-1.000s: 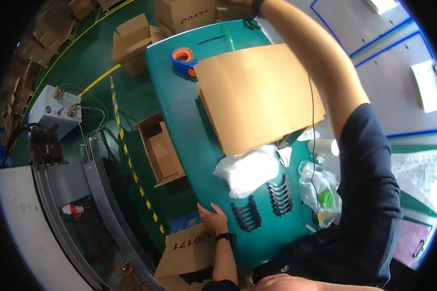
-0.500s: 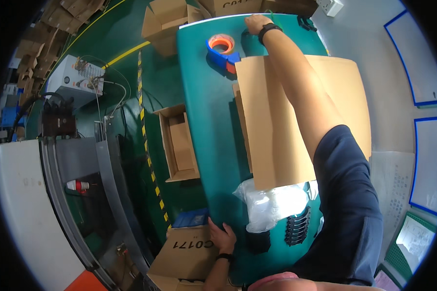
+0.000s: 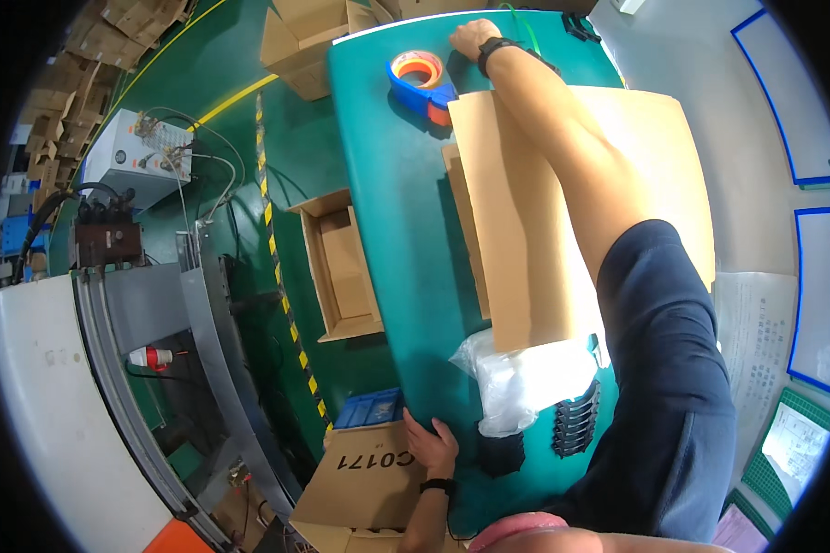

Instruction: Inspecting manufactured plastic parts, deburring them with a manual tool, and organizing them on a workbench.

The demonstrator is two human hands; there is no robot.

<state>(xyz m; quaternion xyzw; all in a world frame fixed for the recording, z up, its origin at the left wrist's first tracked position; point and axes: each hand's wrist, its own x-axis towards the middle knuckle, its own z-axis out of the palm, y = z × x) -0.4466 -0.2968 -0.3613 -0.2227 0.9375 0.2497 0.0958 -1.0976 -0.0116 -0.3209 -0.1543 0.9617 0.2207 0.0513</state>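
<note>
My right hand [image 3: 475, 39] reaches to the far edge of the green-topped table [image 3: 387, 212], its fingers curled; whatever they hold, if anything, is hidden. Left of it and nearer lies a blue tape dispenser [image 3: 421, 90] with an orange-cored roll. Under my outstretched right arm sits a large flat sheet of brown cardboard [image 3: 516, 221]. By the table's near left edge, my left hand [image 3: 431, 445] rests against an open brown carton [image 3: 360, 475], fingers stretched and thumb apart. A clear plastic bag [image 3: 516, 378] lies beyond that hand, with black ribbed parts [image 3: 576, 422] beside it.
An open carton [image 3: 341, 267] stands left of the table, and another [image 3: 309, 41] is beyond its far left corner. A blue crate [image 3: 369, 408] sits behind the near carton. Machinery with a metal rail [image 3: 212, 369] fills the left side. A green strap [image 3: 526, 29] lies near the far edge.
The whole view has shifted slightly. My right hand has edged left along the far side of the table. My left hand stays at the carton.
</note>
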